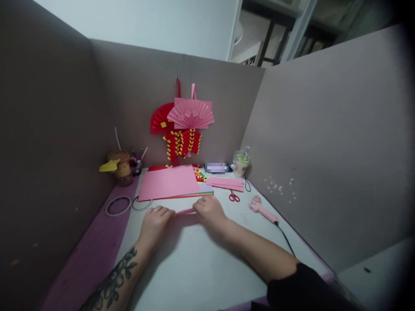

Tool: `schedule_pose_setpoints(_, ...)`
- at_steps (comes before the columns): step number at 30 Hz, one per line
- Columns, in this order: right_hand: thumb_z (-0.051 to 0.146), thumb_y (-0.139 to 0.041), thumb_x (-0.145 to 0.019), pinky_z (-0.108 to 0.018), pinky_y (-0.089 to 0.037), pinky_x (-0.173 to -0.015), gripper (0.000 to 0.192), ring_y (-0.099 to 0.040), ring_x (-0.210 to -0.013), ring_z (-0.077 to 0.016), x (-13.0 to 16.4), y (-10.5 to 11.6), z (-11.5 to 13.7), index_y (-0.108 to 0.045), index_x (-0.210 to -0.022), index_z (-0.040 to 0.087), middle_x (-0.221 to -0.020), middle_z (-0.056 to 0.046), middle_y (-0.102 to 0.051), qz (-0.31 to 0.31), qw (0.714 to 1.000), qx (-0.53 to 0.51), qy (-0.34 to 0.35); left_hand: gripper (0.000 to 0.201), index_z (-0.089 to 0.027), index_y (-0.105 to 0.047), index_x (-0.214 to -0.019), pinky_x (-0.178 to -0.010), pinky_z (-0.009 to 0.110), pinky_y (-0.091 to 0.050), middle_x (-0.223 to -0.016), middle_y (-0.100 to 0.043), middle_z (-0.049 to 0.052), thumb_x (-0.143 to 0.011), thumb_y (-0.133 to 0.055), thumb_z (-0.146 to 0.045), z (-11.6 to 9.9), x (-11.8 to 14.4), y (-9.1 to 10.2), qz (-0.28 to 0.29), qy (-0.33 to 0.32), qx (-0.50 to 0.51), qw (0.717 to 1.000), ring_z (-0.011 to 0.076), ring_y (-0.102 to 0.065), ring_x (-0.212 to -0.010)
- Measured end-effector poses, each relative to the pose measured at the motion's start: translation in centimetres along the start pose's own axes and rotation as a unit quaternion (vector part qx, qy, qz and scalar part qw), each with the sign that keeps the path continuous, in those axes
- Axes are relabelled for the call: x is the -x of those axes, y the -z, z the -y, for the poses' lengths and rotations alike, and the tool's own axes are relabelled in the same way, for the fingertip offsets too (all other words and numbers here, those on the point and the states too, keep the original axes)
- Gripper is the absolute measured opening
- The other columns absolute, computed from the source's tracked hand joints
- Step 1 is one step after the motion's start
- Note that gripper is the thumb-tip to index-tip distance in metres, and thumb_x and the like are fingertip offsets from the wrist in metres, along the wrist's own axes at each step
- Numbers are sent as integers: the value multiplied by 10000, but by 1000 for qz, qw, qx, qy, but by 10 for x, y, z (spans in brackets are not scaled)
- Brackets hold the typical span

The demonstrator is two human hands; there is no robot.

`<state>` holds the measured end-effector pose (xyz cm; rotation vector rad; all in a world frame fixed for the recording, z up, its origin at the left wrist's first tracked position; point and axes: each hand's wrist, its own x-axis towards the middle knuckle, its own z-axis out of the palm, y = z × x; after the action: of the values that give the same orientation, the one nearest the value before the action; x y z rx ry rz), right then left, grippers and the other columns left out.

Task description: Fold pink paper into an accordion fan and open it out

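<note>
Between my two hands a narrow pink paper strip [184,212] is held just above the white table surface, its ends covered by my fingers. My left hand [157,219] is closed on the strip's left end. On the right end, my right hand [209,210] grips it with bent fingers. Just beyond my hands lies a stack of coloured paper with a large pink sheet [170,182] on top. More pink strips [225,183] rest to the right of the stack, with red-handled scissors [234,197] in front of them.
A pink glue gun [263,210] with a black cord lies at the right. Tape rolls [118,206] and a brown cup [120,167] are at the left; a lidded clear cup [241,164] stands back right. Paper fans [191,113] and red-yellow firecracker decorations [190,141] hang on the grey partition.
</note>
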<state>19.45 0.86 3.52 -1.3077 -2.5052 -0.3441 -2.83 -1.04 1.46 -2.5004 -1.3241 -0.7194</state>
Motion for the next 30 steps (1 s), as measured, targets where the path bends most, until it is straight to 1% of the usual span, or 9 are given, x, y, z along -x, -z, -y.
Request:
schedule_pose_setpoints(5, 144, -507, -840, -303, -353, -762, 187, -586, -831, -195, 34, 12, -68, -683, -832, 204, -843, -55, -704, -72, 991, -12, -115, 209, -205, -672, -866, -699, 320, -375, -795, -676, 58, -855, -469, -155, 22, 0, 1, -9, 52, -26, 998, 206, -588, -796)
schedule_pose_setpoints(8, 155, -493, -852, -297, -362, -785, 190, -590, -844, -198, 47, 13, -87, -679, -859, 193, -858, -58, -706, -118, 979, -20, -164, 215, -182, -669, -845, -699, 312, -404, -799, -683, 63, -876, -457, -203, 27, 0, 6, -37, 92, -5, 995, 201, -595, -774)
schedule_pose_setpoints(12, 173, -495, -864, -305, -354, -781, 184, -579, -831, -198, 40, 11, -71, -677, -844, 195, -832, -59, -696, -143, 983, -20, -114, 232, -197, -656, -970, -789, 331, -426, -941, -694, 78, -900, -446, -266, 0, -16, 18, -86, 68, 20, 994, 202, -600, -866)
schedule_pose_setpoints(15, 168, -499, -862, -314, -343, -767, 187, -566, -809, -197, 18, 17, -47, -673, -798, 196, -802, -66, -683, -137, 990, -14, -39, 403, -197, -529, -1240, -927, 425, -358, -1208, -604, 137, -850, -545, -297, -26, -41, 22, -62, 59, -28, 996, 286, -469, -1185)
schedule_pose_setpoints(17, 161, -500, -858, -318, -340, -772, 179, -562, -813, -196, 2, 22, -36, -668, -804, 190, -810, -73, -677, -136, 991, -16, -12, 352, -212, -551, -1204, -942, 467, -333, -1133, -650, 116, -859, -529, -282, -33, -61, 21, -17, 38, -30, 999, 283, -481, -1174)
schedule_pose_setpoints(21, 166, -503, -853, -308, -357, -792, 166, -572, -837, -190, -19, 21, -44, -664, -825, 193, -839, -67, -684, -158, 985, -67, -19, 197, -232, -657, -920, -956, 560, -257, -871, -720, 59, -884, -465, -204, -19, -85, 20, 22, 29, -29, 999, 248, -587, -969)
schedule_pose_setpoints(26, 142, -474, -844, -283, -395, -753, 191, -586, -803, -184, -18, 2, -86, -652, -799, 195, -814, -46, -683, -179, 966, -134, -131, 189, -220, -668, -822, -944, 586, -227, -830, -715, 79, -848, -487, -174, 14, -85, 24, 11, 75, -65, 995, 258, -592, -933)
schedule_pose_setpoints(28, 143, -450, -851, -286, -409, -745, 205, -585, -800, -187, -15, 0, -92, -645, -810, 191, -817, -48, -676, -185, 958, -157, -154, 206, -211, -666, -804, -933, 587, -241, -821, -709, 86, -860, -468, -195, 20, -82, 25, 13, 100, -76, 992, 250, -598, -892)
schedule_pose_setpoints(30, 173, -464, -856, -310, -419, -796, 181, -579, -883, -202, -13, 2, -84, -637, -907, 181, -907, -68, -672, -208, 952, -177, -136, 213, -213, -664, -795, -930, 599, -239, -816, -706, 83, -865, -462, -205, 20, -81, 26, 26, 98, -82, 991, 252, -596, -892)
